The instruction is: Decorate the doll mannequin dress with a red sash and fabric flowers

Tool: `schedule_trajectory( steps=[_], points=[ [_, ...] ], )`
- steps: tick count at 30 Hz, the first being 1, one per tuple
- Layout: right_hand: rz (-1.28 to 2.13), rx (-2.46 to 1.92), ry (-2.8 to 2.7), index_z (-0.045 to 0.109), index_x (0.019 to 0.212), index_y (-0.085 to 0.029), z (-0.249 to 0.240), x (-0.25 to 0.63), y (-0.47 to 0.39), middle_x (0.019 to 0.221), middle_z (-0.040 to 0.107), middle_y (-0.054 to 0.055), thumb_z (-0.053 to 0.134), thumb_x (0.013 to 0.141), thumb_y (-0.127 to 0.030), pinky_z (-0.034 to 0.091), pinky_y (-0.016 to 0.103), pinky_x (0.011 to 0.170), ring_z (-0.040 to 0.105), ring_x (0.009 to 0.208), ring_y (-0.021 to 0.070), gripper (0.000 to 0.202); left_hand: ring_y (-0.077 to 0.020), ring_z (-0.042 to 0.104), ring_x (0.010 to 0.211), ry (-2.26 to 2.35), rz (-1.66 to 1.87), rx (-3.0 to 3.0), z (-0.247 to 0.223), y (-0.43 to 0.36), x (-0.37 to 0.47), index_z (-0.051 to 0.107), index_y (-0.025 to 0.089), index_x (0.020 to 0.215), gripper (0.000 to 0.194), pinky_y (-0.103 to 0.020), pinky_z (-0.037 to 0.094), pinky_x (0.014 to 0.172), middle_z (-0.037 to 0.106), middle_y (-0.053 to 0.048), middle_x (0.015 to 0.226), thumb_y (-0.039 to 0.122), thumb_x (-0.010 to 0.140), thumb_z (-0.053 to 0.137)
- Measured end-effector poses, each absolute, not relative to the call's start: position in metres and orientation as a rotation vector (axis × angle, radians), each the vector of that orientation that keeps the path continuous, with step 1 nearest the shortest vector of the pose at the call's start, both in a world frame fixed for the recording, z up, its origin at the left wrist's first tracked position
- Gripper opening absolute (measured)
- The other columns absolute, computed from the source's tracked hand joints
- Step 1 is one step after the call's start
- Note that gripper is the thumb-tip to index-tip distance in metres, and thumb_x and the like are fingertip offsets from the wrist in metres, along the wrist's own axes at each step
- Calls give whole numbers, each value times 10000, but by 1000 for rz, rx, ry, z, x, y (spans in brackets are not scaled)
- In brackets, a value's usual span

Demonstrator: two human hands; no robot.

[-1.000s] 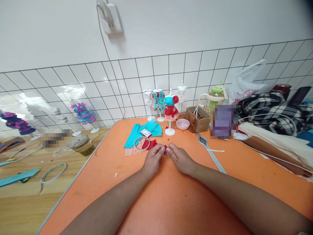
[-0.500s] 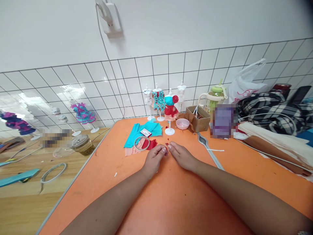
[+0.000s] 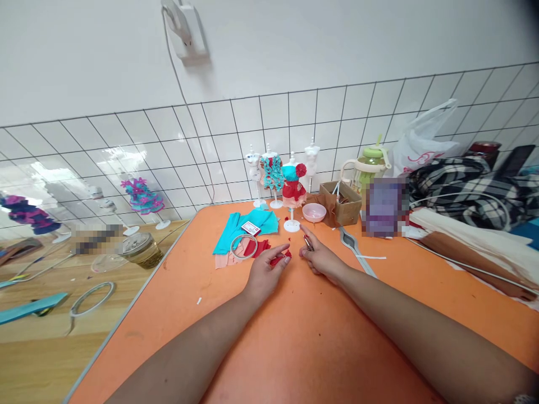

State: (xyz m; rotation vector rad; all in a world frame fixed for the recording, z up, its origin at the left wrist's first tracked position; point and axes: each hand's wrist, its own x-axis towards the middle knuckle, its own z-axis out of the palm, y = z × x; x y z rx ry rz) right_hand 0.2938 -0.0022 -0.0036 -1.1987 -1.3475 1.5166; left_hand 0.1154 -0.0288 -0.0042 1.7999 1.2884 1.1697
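Note:
My left hand (image 3: 266, 270) is closed on a small piece of red paper (image 3: 279, 259) pinched between thumb and fingers. A short gap separates it from my right hand (image 3: 320, 257), whose fingers are wrapped round a small metal tool (image 3: 309, 243). Just beyond both hands stands a mini dress form in a turquoise and red dress (image 3: 294, 188). Beside my left hand lie red sheets (image 3: 263, 248), a roll of tape (image 3: 243, 247), turquoise sheets (image 3: 229, 231) and a small labelled box (image 3: 251, 228).
A pink bowl (image 3: 314, 212) and a cardboard box (image 3: 346, 205) sit at the back of the orange table (image 3: 269, 348). More dress forms line the wall. A grey strap (image 3: 357, 255) lies right of my right hand. A jar (image 3: 142, 249) stands on the wooden table.
My hands have moved apart. The metal tool now shows in my right hand, and the red piece is more visible in my left hand.

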Motion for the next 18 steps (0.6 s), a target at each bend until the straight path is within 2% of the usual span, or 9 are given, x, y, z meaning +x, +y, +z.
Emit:
schedule_trajectory(
  steps=[2, 3, 5, 8, 10, 12, 14, 16, 18],
  points=[
    [1581, -1193, -1336, 407, 1320, -281, -2, 296, -2, 564, 434, -70, 438, 854, -496, 135, 176, 334, 199, 341, 45, 513, -168, 614, 845, 1289, 1169, 1789, -5, -29, 116, 586, 229, 1166, 369, -303, 460, 806, 662, -26, 870, 303, 805, 597],
    [1594, -1184, -1341, 421, 1318, -264, -1, 297, -2, 551, 420, -68, 371, 873, -531, 131, 181, 328, 189, 336, 49, 522, -156, 609, 811, 1279, 1175, 1775, -5, -29, 116, 556, 223, 1171, 376, -288, 456, 777, 645, -12, 823, 302, 806, 599],
    [1515, -1182, -1375, 397, 1341, -268, 1, 299, -2, 609, 481, -45, 322, 892, -522, 186, 188, 331, 230, 338, 51, 521, -138, 595, 760, 1251, 1210, 1726, -7, -28, 117, 507, 209, 1112, 343, -263, 445, 723, 617, 7, 774, 300, 798, 611],
    [1269, -1235, -1473, 261, 1403, -324, 3, 300, -2, 790, 607, -15, 460, 864, -383, 293, 184, 408, 344, 395, 44, 578, -126, 584, 742, 1221, 1267, 1662, -10, -27, 118, 445, 206, 943, 277, -246, 435, 701, 595, 21, 754, 296, 770, 642],
    [1278, -1260, -1544, 279, 1396, -286, 5, 299, -3, 744, 630, -16, 512, 838, -376, 278, 187, 416, 338, 393, 49, 612, -125, 586, 749, 1209, 1270, 1654, -10, -27, 118, 423, 209, 889, 279, -245, 432, 709, 588, 25, 754, 293, 757, 654],
    [1405, -1275, -1572, 445, 1285, -213, 6, 297, -5, 637, 610, -16, 507, 826, -469, 223, 202, 383, 283, 357, 54, 529, -127, 593, 739, 1201, 1248, 1664, -9, -28, 119, 416, 211, 878, 288, -248, 430, 704, 590, 28, 744, 293, 748, 659],
    [1461, -1285, -1584, 594, 1058, -169, 7, 294, -8, 566, 562, -25, 530, 789, -533, 194, 211, 379, 252, 351, 52, 457, -135, 602, 735, 1195, 1214, 1694, -8, -30, 119, 416, 211, 880, 291, -253, 430, 696, 597, 26, 739, 294, 745, 661],
    [1410, -1277, -1613, 633, 862, -154, 7, 292, -9, 544, 524, -35, 604, 734, -514, 229, 211, 413, 295, 389, 54, 383, -148, 612, 754, 1212, 1195, 1735, -7, -31, 119, 426, 210, 887, 292, -263, 431, 698, 607, 16, 755, 299, 743, 663],
    [1351, -1264, -1652, 627, 778, -151, 6, 291, -9, 569, 532, -32, 650, 697, -467, 284, 214, 472, 380, 461, 72, 327, -160, 618, 779, 1224, 1182, 1764, -7, -33, 118, 444, 210, 921, 284, -277, 433, 714, 623, 3, 781, 304, 755, 654]
  ],
)
